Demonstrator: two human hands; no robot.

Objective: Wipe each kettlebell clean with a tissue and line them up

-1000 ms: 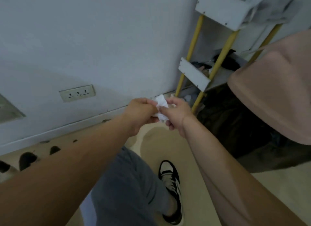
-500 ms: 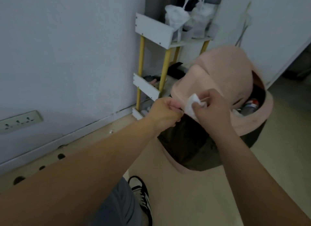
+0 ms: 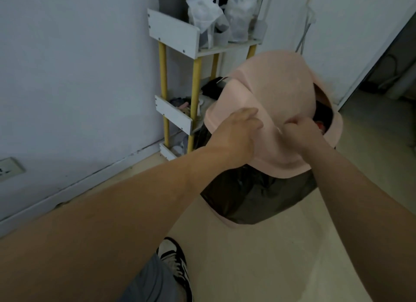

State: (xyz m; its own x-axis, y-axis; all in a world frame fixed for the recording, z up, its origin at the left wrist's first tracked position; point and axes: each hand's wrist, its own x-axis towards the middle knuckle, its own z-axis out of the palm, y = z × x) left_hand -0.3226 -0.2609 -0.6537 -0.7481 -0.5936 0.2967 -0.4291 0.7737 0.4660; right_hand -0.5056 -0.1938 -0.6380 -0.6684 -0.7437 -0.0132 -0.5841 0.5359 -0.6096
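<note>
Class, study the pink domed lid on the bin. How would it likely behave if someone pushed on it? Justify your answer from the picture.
The pink lid looks like thin moulded plastic, so it is probably light and fairly stiff. A separate panel under the left hand suggests that it would swing inward when pushed. Its smooth, rounded surface may be slippery to grip.

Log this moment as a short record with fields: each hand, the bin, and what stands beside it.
bin: pink, domed swing lid, dark liner bag
left hand: rests on the lid's flap, fingers extended
right hand: fingers curled at the lid's opening; what they hold is hidden
shelf rack: white boards, yellow posts, behind the bin against the wall
</note>
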